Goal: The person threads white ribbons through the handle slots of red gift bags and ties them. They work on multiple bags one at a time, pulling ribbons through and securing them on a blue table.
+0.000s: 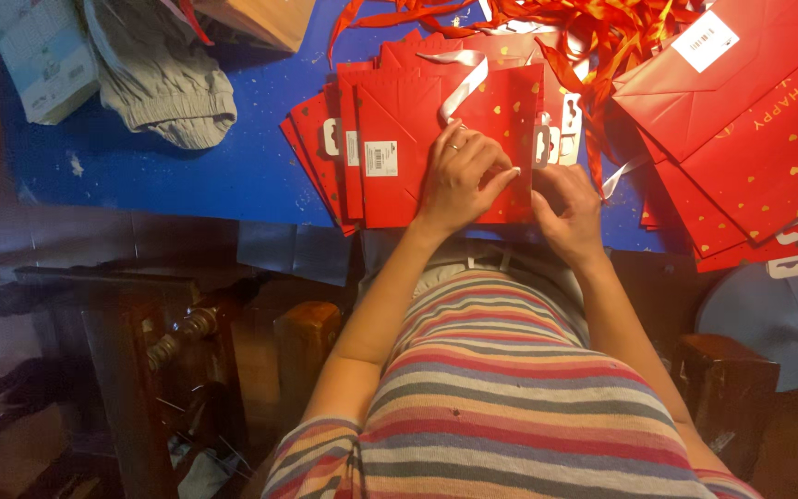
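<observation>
Pressing down on the top red bag (417, 157), which lies flat on a fanned stack at the near edge of the blue table (159, 157), the left hand (462, 176) rests with fingers curled, loosely closed. A white ribbon (462, 83) lies just beyond it. The right hand (567, 208) seems to pinch the bag's right edge, though its fingertips are hidden; keeping that edge square and flat would serve best.

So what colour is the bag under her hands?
The bag is red with small gold hearts, and has a white ribbon. The head view shows it.
</observation>
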